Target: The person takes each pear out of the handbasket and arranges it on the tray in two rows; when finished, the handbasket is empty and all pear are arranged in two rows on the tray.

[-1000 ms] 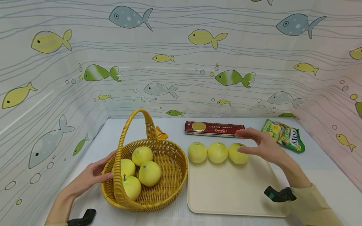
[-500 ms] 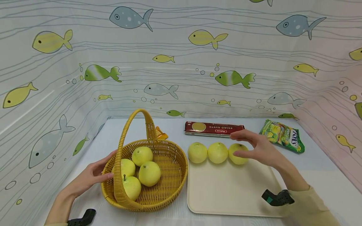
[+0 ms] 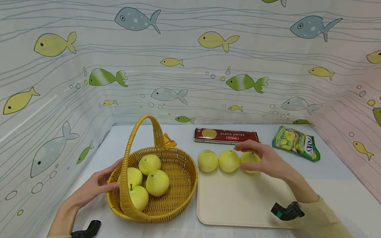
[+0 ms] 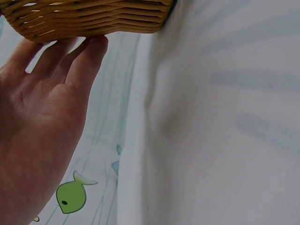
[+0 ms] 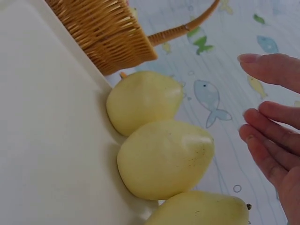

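Observation:
A yellow wicker basket (image 3: 181, 185) with a tall arched handle stands at the left, several pale yellow pears (image 3: 157, 182) gathered in its left half. My left hand (image 3: 96, 183) holds the basket's left side, thumb over the rim and fingers against the outer wall (image 4: 93, 18). Three more pears line the back edge of a cream tray (image 3: 238, 201): a left one (image 3: 207, 161), a middle one (image 3: 229, 161) and a right one (image 3: 249, 158). Above the right pear hovers my right hand (image 3: 263, 158), thumb and fingers spread, nothing between them; the right wrist view shows it apart from the pears.
Behind the tray lies a dark red packet (image 3: 226, 135). A green candy bag (image 3: 296, 142) sits at the back right. Something small and orange (image 3: 169, 140) peeks out behind the basket. Fish-patterned sheeting (image 3: 190, 72) walls the back and sides.
My right hand has drifted left, from the right pear's right side to above it, its fingertips now near the middle pear. My left hand, the basket and the pears have stayed put.

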The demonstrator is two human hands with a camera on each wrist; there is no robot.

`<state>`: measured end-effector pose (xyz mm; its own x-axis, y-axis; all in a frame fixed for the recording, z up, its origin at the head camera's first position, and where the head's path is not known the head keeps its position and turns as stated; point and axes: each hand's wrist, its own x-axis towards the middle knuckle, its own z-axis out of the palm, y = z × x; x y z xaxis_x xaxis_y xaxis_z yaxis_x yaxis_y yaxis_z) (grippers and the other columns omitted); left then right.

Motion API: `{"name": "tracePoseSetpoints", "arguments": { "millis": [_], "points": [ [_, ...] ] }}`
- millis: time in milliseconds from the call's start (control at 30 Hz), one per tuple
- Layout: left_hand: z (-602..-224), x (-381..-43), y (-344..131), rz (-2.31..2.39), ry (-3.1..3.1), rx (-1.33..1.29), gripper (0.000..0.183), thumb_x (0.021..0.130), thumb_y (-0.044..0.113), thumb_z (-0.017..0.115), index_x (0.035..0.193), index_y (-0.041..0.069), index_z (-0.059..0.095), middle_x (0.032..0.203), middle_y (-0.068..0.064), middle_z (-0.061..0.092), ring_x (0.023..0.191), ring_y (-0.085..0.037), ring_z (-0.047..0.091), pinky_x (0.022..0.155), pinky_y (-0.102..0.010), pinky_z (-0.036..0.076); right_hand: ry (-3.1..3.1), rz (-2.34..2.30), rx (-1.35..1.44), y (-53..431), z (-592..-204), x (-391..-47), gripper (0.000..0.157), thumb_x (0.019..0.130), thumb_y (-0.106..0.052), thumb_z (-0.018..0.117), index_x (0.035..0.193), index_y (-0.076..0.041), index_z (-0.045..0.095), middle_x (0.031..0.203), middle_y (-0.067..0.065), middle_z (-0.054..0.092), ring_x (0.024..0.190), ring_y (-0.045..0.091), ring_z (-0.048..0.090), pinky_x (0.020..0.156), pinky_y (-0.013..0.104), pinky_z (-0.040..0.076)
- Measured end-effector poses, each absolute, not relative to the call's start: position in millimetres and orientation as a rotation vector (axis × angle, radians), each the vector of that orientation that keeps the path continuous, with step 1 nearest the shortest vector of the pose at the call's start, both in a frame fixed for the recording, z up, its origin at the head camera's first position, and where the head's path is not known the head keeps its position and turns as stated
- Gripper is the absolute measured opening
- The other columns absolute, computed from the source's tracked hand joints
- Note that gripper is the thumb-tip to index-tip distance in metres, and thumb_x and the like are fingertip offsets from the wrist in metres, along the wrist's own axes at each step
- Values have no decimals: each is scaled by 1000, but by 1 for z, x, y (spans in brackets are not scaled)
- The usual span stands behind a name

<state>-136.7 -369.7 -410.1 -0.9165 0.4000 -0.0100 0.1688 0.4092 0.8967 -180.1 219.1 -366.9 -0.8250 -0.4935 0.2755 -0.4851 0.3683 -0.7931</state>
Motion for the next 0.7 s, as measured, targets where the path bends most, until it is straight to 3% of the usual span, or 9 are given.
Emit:
{"name": "tracePoseSetpoints", "arguments": {
  "millis": [167,300,700],
  "points": [
    [-410,-137,-370,1525,2428,510,73,99,5,58,161,23,23,165,15,22,137,20,27,103,-5,31,2538,-1546,-972,212,-370,-179,54,81,-11,83,131,-13,62,129,11,65,120,22,60,105,19,45],
    [-410,-136,-371,1534,2410,529,73,99,4,57,161,23,22,165,12,21,137,19,27,103,-6,32,2487,-1561,-1015,202,-371,-177,55,82,-12,83,132,-13,61,129,14,65,121,22,60,106,20,44],
    [-411,-136,-370,1529,2429,546,73,99,4,58,161,22,23,165,13,22,137,18,27,104,-6,31,2398,-1556,-1097,151,-359,-175,61,80,-18,85,136,-16,60,134,5,64,125,19,58,109,28,45]
  ]
}}
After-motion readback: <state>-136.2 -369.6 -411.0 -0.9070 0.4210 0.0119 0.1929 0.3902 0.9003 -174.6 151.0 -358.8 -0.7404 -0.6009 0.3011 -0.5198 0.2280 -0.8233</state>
